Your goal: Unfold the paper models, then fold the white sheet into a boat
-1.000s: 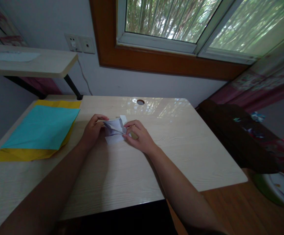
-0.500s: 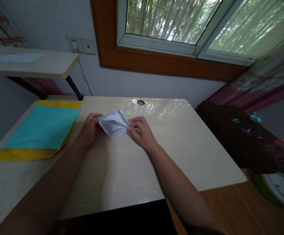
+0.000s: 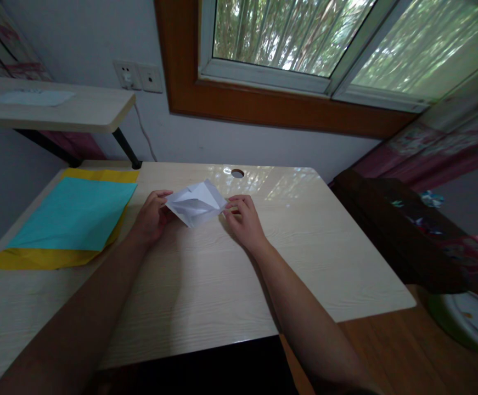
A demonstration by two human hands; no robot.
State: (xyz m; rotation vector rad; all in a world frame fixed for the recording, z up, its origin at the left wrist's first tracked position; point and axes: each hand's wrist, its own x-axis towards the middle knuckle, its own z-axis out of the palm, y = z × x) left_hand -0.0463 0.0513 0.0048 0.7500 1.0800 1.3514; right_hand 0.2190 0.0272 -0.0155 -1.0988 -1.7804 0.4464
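Daylight from a wood-framed window (image 3: 304, 38) falls across a pale wood-grain counter (image 3: 206, 285) with a round cable hole (image 3: 237, 173) near its far edge. At the middle of that far half, a partly folded white paper (image 3: 195, 204) is held just above the surface between two bare hands. The left hand (image 3: 151, 215) pinches its left corner, fingers closed on the sheet; the right hand (image 3: 245, 219) pinches the right corner the same way. The paper bulges open between them, so it looks like a fold being spread or opened out. The next move would seem to call for an even pull at both corners and a flattening press, without tearing the creases.

Off to the left lie a turquoise sheet (image 3: 74, 216) on top of a yellow sheet (image 3: 37, 258). A small shelf (image 3: 57, 109) stands behind, with wall sockets (image 3: 138, 77) beside it.
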